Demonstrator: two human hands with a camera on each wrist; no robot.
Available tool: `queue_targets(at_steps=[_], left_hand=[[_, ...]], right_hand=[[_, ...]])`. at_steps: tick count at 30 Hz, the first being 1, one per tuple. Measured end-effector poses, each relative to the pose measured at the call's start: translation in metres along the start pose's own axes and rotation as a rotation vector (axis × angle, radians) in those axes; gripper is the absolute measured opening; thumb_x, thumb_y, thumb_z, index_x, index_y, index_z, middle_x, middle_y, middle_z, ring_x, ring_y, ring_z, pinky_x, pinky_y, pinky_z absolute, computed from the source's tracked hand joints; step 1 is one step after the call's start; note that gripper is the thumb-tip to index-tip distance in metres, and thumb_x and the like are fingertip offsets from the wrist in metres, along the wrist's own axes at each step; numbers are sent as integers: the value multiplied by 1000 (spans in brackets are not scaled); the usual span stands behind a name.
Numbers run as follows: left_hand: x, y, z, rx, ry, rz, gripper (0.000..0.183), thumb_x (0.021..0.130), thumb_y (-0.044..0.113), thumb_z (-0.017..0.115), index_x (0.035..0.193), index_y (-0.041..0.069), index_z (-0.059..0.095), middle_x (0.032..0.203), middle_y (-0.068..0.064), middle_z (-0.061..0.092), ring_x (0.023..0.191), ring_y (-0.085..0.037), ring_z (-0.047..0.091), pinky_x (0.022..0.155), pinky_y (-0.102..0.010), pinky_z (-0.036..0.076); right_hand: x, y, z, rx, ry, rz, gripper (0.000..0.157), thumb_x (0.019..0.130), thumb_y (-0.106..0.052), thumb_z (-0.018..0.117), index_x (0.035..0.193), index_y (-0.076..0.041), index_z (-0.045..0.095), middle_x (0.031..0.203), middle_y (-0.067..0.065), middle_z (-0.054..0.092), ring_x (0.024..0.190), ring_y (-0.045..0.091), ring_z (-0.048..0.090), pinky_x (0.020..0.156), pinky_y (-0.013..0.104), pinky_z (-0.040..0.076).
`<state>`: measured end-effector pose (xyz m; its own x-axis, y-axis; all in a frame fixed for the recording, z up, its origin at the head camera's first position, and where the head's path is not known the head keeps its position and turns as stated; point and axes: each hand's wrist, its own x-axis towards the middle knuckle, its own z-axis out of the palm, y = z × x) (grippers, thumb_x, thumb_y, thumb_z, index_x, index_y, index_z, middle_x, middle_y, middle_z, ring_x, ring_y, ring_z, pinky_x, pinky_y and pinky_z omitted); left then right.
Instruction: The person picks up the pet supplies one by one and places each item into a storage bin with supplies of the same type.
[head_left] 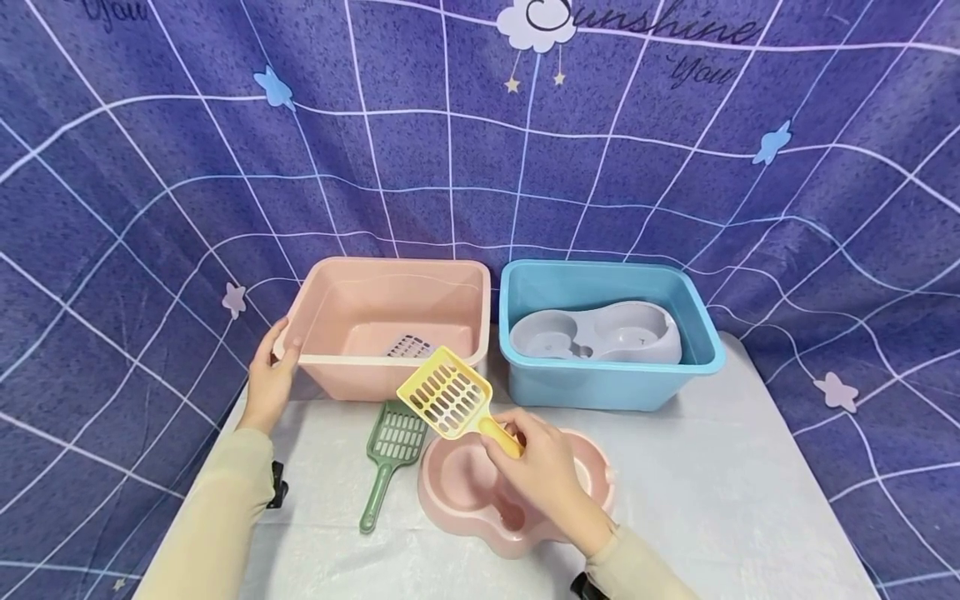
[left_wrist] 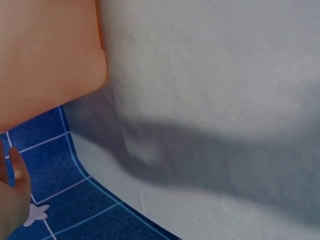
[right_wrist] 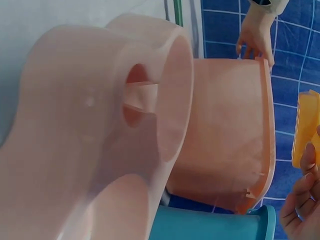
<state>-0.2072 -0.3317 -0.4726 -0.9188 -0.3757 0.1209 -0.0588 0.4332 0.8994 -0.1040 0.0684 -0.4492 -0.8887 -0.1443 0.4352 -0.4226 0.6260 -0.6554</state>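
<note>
Head view: the desk [head_left: 720,500] wears a pale cover; above it the yellow scoop [head_left: 457,402] is up in the air, its handle gripped in the fingers of the right hand [head_left: 543,467]. Key relation: the scoop's long axis slants from those fingers toward the desk's far left corner, slotted head leading, overlapping the front right of the pink bin [head_left: 356,381] in this sight line; touching or just short of the rim, I can't tell. Bin stands by that far left corner, gray scoop [head_left: 411,346] inside. Blue bin [head_left: 585,387] beside it, toward the far right corner, holds a gray double bowl [head_left: 592,320]. Nearer the desk's near edge: pink double bowl [head_left: 506,546], green scoop [head_left: 384,463] flat to its left. Left hand [head_left: 268,387] at the bin's front left corner, so the right is the nearer hand to the yellow scoop. Left wrist view: bin wall, desk cover, only a sliver of left hand; can't tell whether its fingers curl round the rim. Right wrist view: scoop cut by the frame, right fingers on it; left hand across at the bin's opposite end.
</note>
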Motion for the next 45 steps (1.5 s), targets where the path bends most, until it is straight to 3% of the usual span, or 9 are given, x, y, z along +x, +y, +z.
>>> queue_targets(at_steps=[7,17,28,36,45], left_hand=[[0,-1,0,-4,0,-8,52,95,43,46,144,36,31,146,-3,34,115,-18,40,85,-23,35],[1,-2,-1,-6,1,-10,52,95,43,46,144,37,31,148,1,30,118,-21,38,90,-28,34],[3,-1,1,-17,0,-7,51,95,42,46,144,37,31,149,2,28,121,-21,36,96,-36,32],[4,-4,0,-23,-1,6,52,95,44,46,144,36,32,150,4,27,124,-23,33,99,-42,29],[4,-6,1,-12,8,-7,51,95,44,46,143,38,32,148,3,30,116,-20,37,90,-29,33]], right_hand=[[9,-5,6,-2,-30,54,20,78,-37,71,96,-31,64,71,-18,48,61,2,44,52,21,38],[31,-10,12,-31,8,-34,17,79,-37,68,93,-29,64,68,-16,48,59,3,44,51,22,37],[56,-18,19,-54,-21,-1,18,82,-42,64,95,-30,63,71,-17,49,61,3,46,53,23,38],[76,-20,25,-108,3,-62,19,80,-41,65,93,-27,64,70,-14,51,61,5,46,53,25,37],[102,-30,29,-113,-43,-86,26,82,-43,63,96,-21,64,77,-8,60,62,8,49,54,28,40]])
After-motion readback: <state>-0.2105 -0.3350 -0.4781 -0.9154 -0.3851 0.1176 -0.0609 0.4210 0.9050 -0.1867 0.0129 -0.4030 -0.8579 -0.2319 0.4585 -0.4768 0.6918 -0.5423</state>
